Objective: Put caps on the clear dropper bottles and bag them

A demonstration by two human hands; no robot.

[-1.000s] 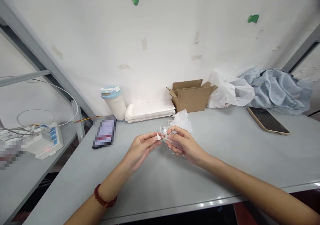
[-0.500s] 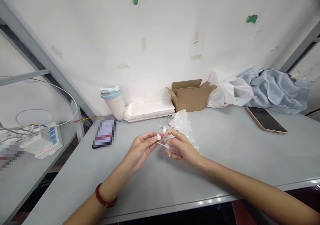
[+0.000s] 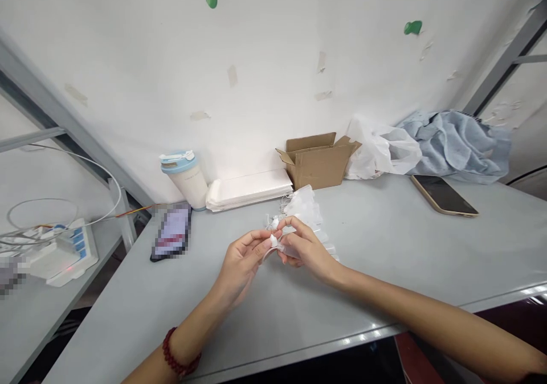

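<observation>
My left hand (image 3: 243, 261) is closed, pinching a small white pointed cap (image 3: 273, 240) between thumb and fingertips. Facing it, my right hand (image 3: 311, 253) is wrapped round a small translucent plastic bottle (image 3: 289, 251), mostly hidden by the fingers. A thin pale strip (image 3: 269, 252) bends between the bottle's end and my left fingers. The two hands nearly touch, just above the grey table. Right behind them lies a pile of translucent bottles (image 3: 305, 204), several with white tips and thin strings. Another white tip (image 3: 276, 223) shows just beyond my right index finger.
An open cardboard box (image 3: 320, 164) and a stack of white envelopes (image 3: 250, 189) stand against the wall. Left of these are a blue-lidded cup (image 3: 188, 184) and a blurred phone (image 3: 173, 233). Rightward lie a plastic bag (image 3: 380, 147), another phone (image 3: 444, 195) and blue cloth (image 3: 457, 144).
My hands have drawn closer together, and the cap now sits right by the bottle's end. The pale strip, straighter before, is now bent. The whole view has shifted slightly.
</observation>
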